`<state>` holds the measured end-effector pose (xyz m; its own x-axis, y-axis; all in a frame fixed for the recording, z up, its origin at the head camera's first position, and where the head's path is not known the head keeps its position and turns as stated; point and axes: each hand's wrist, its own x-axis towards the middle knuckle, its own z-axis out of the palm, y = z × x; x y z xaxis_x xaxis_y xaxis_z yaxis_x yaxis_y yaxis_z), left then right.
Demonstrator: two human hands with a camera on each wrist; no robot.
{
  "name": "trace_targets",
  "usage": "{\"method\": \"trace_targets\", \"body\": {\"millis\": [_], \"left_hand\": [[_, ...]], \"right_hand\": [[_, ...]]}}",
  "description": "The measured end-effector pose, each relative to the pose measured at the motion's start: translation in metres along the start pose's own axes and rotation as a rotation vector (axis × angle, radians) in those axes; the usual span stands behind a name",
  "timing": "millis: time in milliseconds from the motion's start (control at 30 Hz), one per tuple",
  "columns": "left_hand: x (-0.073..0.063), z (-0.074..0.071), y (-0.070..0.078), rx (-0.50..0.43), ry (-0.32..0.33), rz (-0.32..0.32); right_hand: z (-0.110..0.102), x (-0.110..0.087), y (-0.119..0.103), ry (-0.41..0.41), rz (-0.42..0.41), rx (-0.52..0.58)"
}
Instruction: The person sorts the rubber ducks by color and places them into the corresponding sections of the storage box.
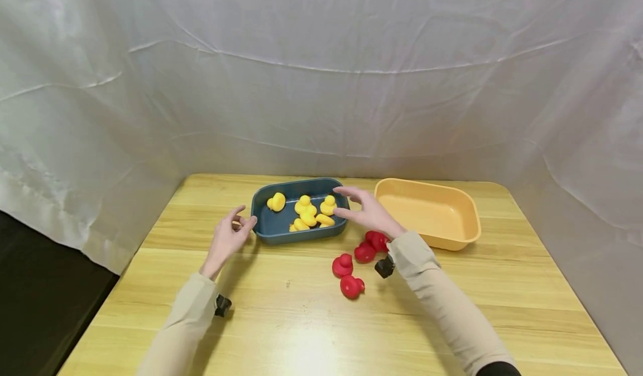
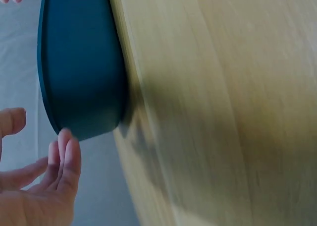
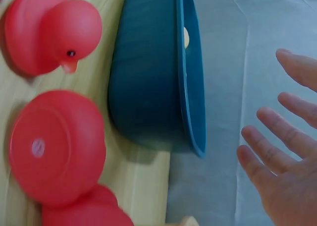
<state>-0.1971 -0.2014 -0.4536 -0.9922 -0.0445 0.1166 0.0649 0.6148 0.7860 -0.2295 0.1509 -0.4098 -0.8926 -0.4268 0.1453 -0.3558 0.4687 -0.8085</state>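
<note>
Left hand (image 1: 230, 235): hung with loosely bent fingers, just beside the blue tray (image 1: 296, 237); contact was unclear.
Right hand (image 1: 369, 213): spread its fingers at the tray's other end.
Yellow ducks (image 1: 305, 204): lay inside, between both hands.
Red ducks (image 1: 352, 287): lay below the right wrist.
Pale mark (image 3: 37, 147): sat on one red base, too blurred to read.
Orange tray (image 1: 454, 245): stood right of the right hand.

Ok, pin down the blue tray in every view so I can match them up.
Head: the blue tray is near the middle, between the left hand and the right hand.
Left wrist: upper left, cut off by the top edge.
Right wrist: upper middle, also cut off at the top.
Shared landmark: the wooden table, in all three.
</note>
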Motion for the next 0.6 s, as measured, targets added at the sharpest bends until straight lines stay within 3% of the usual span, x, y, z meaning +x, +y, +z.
{"method": "trace_targets", "body": {"millis": [133,333,600], "left_hand": [[-0.004,0.004,0.007,0.032,0.076,0.044],[-0.010,0.011,0.018,0.024,0.137,0.111],[-0.021,0.025,0.037,-0.066,0.117,0.211]], "right_hand": [[-0.008,-0.009,0.005,0.025,-0.006,0.004],[-0.023,-0.024,0.013,0.060,0.026,0.017],[-0.048,-0.044,0.031,0.116,0.074,0.051]]}}
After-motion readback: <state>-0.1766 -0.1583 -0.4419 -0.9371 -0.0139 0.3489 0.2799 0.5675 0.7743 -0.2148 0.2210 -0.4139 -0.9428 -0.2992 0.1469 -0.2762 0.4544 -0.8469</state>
